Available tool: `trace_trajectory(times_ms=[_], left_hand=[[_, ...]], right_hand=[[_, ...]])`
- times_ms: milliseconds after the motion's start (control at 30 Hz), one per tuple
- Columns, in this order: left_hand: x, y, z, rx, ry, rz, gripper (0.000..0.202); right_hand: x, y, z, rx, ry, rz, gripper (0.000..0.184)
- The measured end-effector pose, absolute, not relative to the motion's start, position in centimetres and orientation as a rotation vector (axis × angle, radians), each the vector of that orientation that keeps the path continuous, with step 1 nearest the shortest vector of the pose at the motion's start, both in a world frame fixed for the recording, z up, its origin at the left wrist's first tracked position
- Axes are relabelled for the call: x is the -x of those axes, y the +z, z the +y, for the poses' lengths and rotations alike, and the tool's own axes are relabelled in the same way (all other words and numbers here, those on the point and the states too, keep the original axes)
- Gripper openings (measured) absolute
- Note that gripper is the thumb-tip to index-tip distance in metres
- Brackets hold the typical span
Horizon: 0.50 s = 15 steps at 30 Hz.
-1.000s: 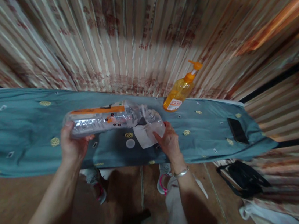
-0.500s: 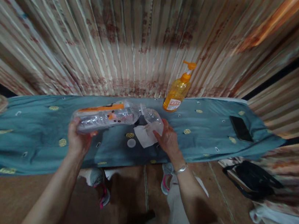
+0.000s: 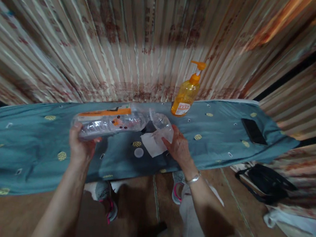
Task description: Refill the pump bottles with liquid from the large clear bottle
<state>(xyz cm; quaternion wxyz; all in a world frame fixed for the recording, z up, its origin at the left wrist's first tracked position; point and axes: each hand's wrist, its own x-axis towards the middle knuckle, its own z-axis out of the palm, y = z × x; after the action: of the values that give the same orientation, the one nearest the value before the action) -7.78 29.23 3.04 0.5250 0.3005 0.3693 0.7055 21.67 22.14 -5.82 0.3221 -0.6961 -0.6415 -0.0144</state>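
My left hand (image 3: 81, 144) is closed around the base end of a large clear plastic bottle (image 3: 107, 124) with an orange label. The bottle lies nearly level, its narrow end pointing right. In my right hand (image 3: 179, 147) is a clear, cup-like plastic piece (image 3: 160, 121), its left end close to the bottle's narrow end; whether they touch I cannot tell. A white sheet (image 3: 153, 143), like tissue, hangs below that piece beside my right fingers. On the cloth under the bottle's narrow end lies a small whitish round disc (image 3: 138, 152), like a cap.
A teal patterned cloth (image 3: 39, 149) covers the narrow table. An orange pump bottle (image 3: 185, 95) stands at the back, and a black phone (image 3: 253, 131) lies at the right. Striped curtains (image 3: 121, 42) hang behind. A black bag (image 3: 268, 183) rests on the floor to the right.
The whole view has shifted slightly. My left hand and the bottle sit a little farther left; both hands keep the same holds.
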Motion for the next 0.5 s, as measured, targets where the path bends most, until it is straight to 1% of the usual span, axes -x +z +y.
trace_trajectory(times_ms=[133, 200, 367, 433, 500], left_hand=[[7.96, 3.21, 28.88, -0.784, 1.694, 0.911, 0.019], [7.99, 3.15, 28.72, -0.802, 1.695, 0.920, 0.018], [7.78, 3.22, 28.90, -0.751, 1.733, 0.933, 0.039], [7.71, 3.47, 28.99, -0.753, 1.728, 0.937, 0.042], [7.70, 3.73, 29.01, -0.761, 1.735, 0.943, 0.039]], right_hand=[[-21.74, -5.68, 22.01, 1.824, -0.024, -1.692, 0.058], [-21.71, -5.69, 21.99, 1.828, -0.028, -1.695, 0.058], [-21.60, -5.71, 21.92, 1.847, -0.047, -1.698, 0.060], [-21.63, -5.69, 21.90, 1.842, -0.040, -1.709, 0.061], [-21.67, -5.68, 21.90, 1.840, -0.031, -1.710, 0.062]])
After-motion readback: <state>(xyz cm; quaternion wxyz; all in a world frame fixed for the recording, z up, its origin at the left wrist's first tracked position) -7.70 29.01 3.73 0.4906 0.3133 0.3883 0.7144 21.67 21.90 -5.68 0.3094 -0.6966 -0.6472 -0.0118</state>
